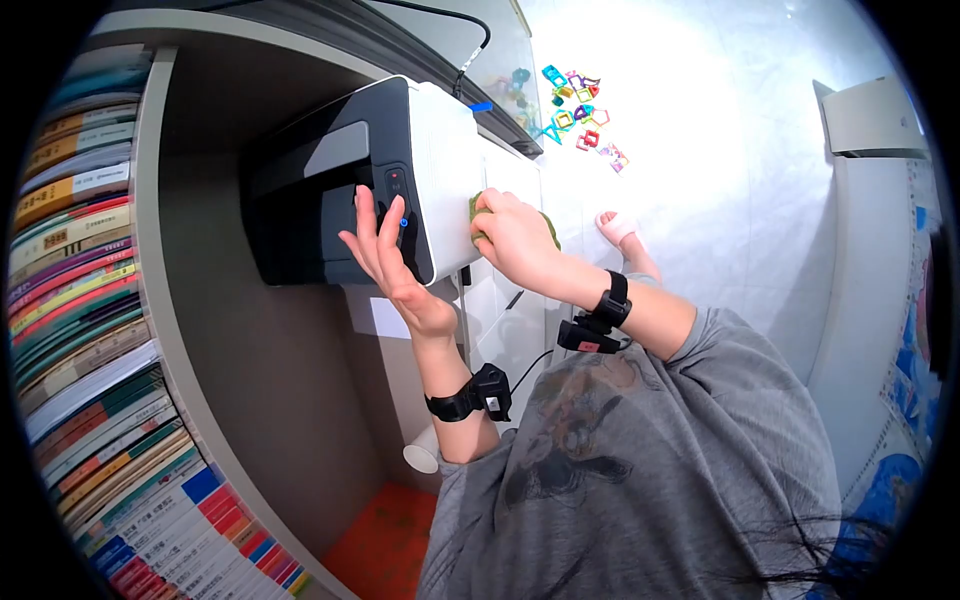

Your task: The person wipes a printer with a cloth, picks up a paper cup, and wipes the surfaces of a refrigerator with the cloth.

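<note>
A black and white printer (pixel 447 150) sits in a shelf recess, its control panel with small lit buttons facing the left side of the view. My right hand (pixel 515 235) is closed on a green cloth (pixel 553 232) and presses it against the printer's white casing. Most of the cloth lies hidden under my fingers. My left hand (pixel 392 262) is raised beside the dark front with fingers spread and nothing in them. Whether it touches the printer, I cannot tell. Both wrists wear black straps with small devices.
Tightly packed books (pixel 85 250) fill the shelf on the left. Colourful toy pieces (pixel 575 110) are scattered on the pale floor at the top. A black cable (pixel 485 35) hangs above the printer. A white cylinder (pixel 422 455) and red surface (pixel 385 530) lie below.
</note>
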